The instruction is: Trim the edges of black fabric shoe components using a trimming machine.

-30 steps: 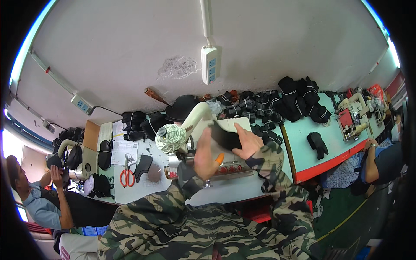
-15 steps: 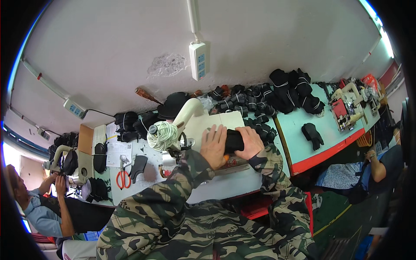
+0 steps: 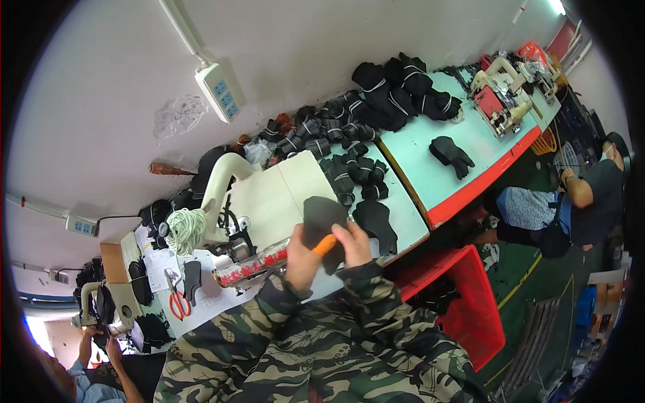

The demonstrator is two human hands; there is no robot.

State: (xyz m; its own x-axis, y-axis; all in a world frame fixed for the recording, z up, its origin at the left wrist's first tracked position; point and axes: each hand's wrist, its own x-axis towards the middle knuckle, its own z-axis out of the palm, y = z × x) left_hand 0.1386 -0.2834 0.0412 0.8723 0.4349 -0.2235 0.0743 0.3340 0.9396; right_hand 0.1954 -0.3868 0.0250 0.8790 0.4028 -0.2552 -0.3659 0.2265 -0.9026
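Observation:
A flat dark fabric piece (image 3: 321, 216) is held up between my two hands, in front of the sewing machine (image 3: 228, 178). My left hand (image 3: 302, 260) grips its lower left side. At its lower right edge, my right hand (image 3: 353, 245) pinches it with thumb and fingers. A small orange thing (image 3: 325, 244), perhaps a tool handle, sticks out from my left hand across the fabric; its other end is hidden. Right of the machine, a stack of dark fabric pieces (image 3: 376, 225) lies near the table edge.
Tied black bundles (image 3: 342, 131) crowd the table along the wall. Orange-handled scissors (image 3: 178, 302) lie at left by a paper sheet. A red bin (image 3: 480, 316) stands below the table at right. One person (image 3: 111, 363) works at far left, another (image 3: 578, 201) at right.
The view has turned right, bringing the red bin into sight. My hands have left the machine bed, where they pressed on a black bundle, and now hold a fabric piece nearer me.

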